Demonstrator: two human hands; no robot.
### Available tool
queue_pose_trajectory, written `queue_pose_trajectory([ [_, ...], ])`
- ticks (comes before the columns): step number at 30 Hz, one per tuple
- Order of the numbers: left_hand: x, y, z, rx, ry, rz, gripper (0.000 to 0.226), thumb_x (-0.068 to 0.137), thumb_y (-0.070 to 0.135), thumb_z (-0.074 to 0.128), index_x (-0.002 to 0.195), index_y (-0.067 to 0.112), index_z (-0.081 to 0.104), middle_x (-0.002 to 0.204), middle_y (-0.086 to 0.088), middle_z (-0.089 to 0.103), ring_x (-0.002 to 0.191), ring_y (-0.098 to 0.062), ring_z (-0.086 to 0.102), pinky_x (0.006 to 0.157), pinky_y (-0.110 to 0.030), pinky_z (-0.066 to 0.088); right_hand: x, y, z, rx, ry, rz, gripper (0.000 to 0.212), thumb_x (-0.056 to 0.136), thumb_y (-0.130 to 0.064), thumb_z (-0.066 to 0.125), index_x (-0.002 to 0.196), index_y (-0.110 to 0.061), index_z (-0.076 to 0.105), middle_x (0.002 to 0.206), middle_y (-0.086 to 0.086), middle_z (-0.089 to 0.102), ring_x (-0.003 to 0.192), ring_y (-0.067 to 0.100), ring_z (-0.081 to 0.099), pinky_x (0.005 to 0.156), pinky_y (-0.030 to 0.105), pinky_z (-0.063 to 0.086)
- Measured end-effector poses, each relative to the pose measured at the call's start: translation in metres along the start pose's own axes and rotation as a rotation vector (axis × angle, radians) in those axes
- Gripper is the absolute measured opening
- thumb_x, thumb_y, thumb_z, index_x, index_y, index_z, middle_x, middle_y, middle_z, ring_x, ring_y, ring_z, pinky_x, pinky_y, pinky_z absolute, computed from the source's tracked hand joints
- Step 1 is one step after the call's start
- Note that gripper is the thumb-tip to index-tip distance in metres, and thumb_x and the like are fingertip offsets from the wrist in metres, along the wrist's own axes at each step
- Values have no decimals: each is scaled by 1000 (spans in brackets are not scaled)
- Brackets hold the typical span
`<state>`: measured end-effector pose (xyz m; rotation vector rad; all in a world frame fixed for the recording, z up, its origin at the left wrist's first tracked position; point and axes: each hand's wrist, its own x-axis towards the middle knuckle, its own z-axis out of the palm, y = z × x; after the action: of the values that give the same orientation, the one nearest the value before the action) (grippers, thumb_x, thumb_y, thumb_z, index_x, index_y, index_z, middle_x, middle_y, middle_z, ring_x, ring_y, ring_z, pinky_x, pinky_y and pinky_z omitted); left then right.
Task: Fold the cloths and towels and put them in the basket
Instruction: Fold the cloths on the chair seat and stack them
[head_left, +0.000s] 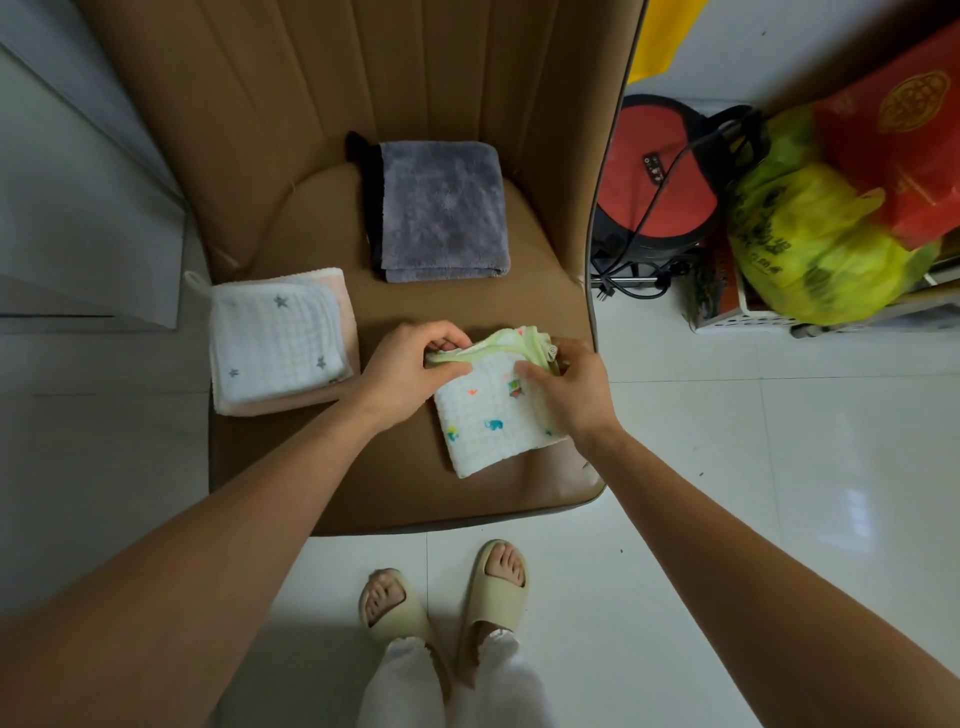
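Observation:
A white cloth with small coloured animal prints and a green edge (488, 421) lies folded at the front right of the brown chair seat (405, 306). My left hand (410, 371) pinches its green far edge at the left. At the right end of that edge, my right hand (566, 387) grips the same edge. A folded grey towel (441, 208) lies at the back of the seat. A folded white cloth with grey stars (278, 340) sits on a pale pink towel (349, 332) at the seat's left edge. No basket is recognisable.
The chair's tall ribbed back (337, 67) rises behind the seat. To the right stand a red and black appliance with a cable (660, 171), a yellow plastic bag (815, 244) and a red box (904, 135). My feet in beige slippers (447, 592) stand on white tiles.

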<state>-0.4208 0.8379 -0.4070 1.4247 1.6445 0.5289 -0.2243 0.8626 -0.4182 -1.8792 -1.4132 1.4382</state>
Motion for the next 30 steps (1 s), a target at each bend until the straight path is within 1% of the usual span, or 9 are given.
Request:
queue_pose_trajectory([
  [3, 3, -7, 0, 99, -19, -47, 23, 86, 31, 68, 108, 24, 67, 99, 10, 64, 95, -5, 55, 79, -21, 41, 4, -7, -8, 104, -45, 95, 9, 84, -13, 65, 85, -21, 61, 77, -9, 64, 69, 8, 62, 55, 15, 49],
  [6, 5, -11, -3, 233, -33, -66, 25, 88, 41, 63, 109, 26, 66, 101, 11, 66, 101, -12, 54, 89, -35, 43, 8, -8, -14, 102, -93, 124, 12, 85, -12, 64, 86, -23, 59, 81, -6, 65, 75, 13, 64, 58, 18, 50],
  [10, 6, -3, -6, 407, -55, 8, 19, 90, 38, 60, 105, 27, 60, 91, 16, 57, 95, -11, 49, 76, -30, 35, 10, -8, -13, 58, -105, 196, 38, 80, -8, 71, 113, -16, 51, 103, -2, 61, 94, 17, 60, 75, 27, 50],
  [13, 4, 4, -4, 451, -39, 49, 15, 92, 37, 58, 100, 25, 54, 92, 14, 58, 88, -11, 51, 67, -29, 32, 17, -13, -13, 53, -121, 297, 52, 74, -14, 77, 115, -18, 45, 115, 2, 58, 103, 21, 59, 90, 37, 50],
  [17, 4, 3, -1, 511, -97, 32, 15, 95, 43, 49, 97, 29, 44, 93, 12, 61, 76, -14, 56, 62, -31, 35, 15, -17, 2, -127, -152, 282, 44, 77, -47, 71, 104, -14, 63, 95, 5, 69, 88, 24, 67, 81, 38, 55],
  [21, 16, 4, -4, 689, -140, -4, 26, 93, 53, 46, 94, 27, 47, 88, 6, 64, 74, -16, 56, 62, -31, 33, 11, -11, 12, -259, -14, 137, 42, 89, -45, 56, 111, -9, 60, 100, 9, 67, 92, 27, 63, 83, 42, 52],
  [24, 37, 17, -7, 764, -86, -112, 35, 88, 57, 53, 99, 24, 56, 95, 3, 64, 85, -20, 58, 67, -31, 35, 13, -9, 15, -215, 51, 109, 41, 93, -38, 55, 113, -2, 57, 104, 13, 66, 91, 27, 60, 77, 33, 47],
  [27, 44, 27, 1, 545, -48, -201, 46, 87, 49, 61, 122, 22, 51, 125, -2, 54, 112, -22, 53, 80, -35, 42, 15, -12, 18, -75, 117, 237, 37, 94, -33, 54, 108, 1, 58, 102, 14, 65, 88, 26, 58, 70, 27, 39],
  [30, 18, 31, -3, -154, -39, -222, 54, 86, 49, 61, 134, 30, 43, 140, 6, 38, 125, -11, 43, 102, -33, 41, 21, -21, 11, 94, 138, 436, 33, 93, -28, 59, 107, 1, 56, 97, 12, 58, 85, 23, 54, 69, 27, 39],
])
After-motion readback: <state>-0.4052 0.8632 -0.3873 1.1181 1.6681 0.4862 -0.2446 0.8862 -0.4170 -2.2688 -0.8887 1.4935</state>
